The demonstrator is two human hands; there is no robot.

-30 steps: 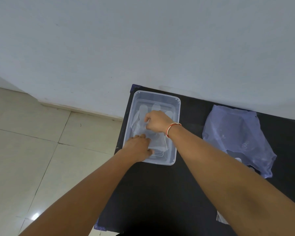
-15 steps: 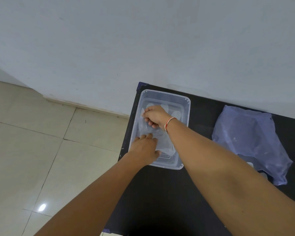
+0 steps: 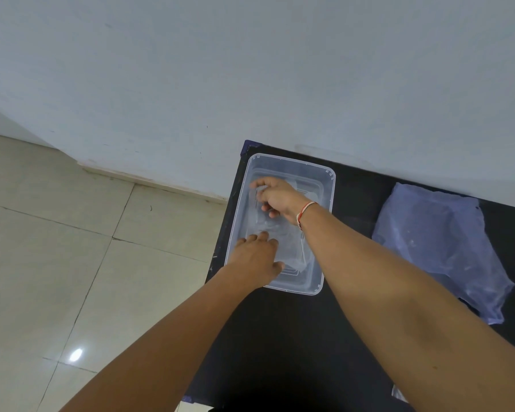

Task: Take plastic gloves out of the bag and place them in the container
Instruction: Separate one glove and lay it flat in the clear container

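Since half a second ago the right hand [image 3: 280, 197] has slid toward the far left corner of the container [image 3: 329, 185], fingers curled and pinching the clear gloves [image 3: 283, 233] that lie inside it, while the left hand [image 3: 257, 260] has stayed at the near end, fingers spread flat and pressing the gloves down, gripping nothing. From the head view, the container sits at the far left corner of the black desk [image 3: 295, 337], and the crumpled bluish bag [image 3: 440, 242] lies well apart to its right, near the wall [image 3: 250, 69].
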